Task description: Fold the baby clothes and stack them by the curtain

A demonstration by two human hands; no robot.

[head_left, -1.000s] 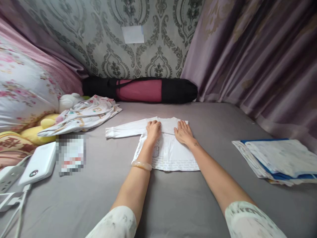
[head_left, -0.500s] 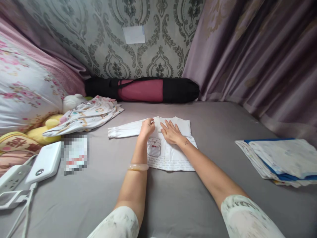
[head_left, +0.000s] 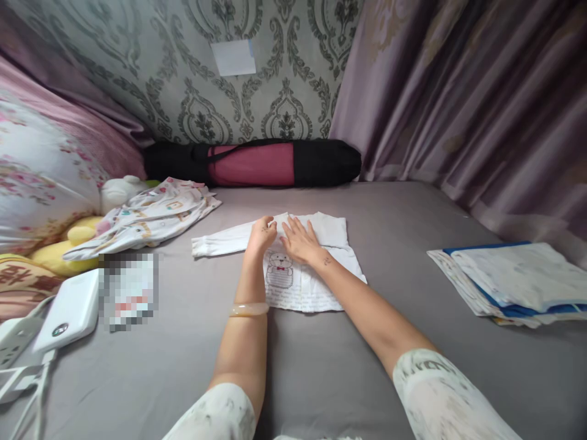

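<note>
A small white long-sleeved shirt (head_left: pixel 316 278) with a bear print lies flat on the grey bed sheet (head_left: pixel 321 366). Its left sleeve (head_left: pixel 220 241) stretches out to the left. My left hand (head_left: pixel 260 235), with a pale bangle on the wrist, is closed in a pinch on the shirt at the shoulder, where the sleeve begins. My right hand (head_left: pixel 300 239) lies open and flat on the upper chest of the shirt, fingers spread, right beside the left hand.
A patterned baby garment (head_left: pixel 151 214) and soft toys (head_left: pixel 87 232) lie at the left by floral pillows. A white power bank (head_left: pixel 68 308) and power strip (head_left: pixel 13 342) sit at the near left. A black-and-pink rolled bag (head_left: pixel 252 164) lies along the wall. Folded cloths (head_left: pixel 513 281) are stacked at the right.
Both hands have shifted left on the shirt. The right hand slid from the right shoulder to the middle. The left hand went from flat on the collar to pinching the left shoulder.
</note>
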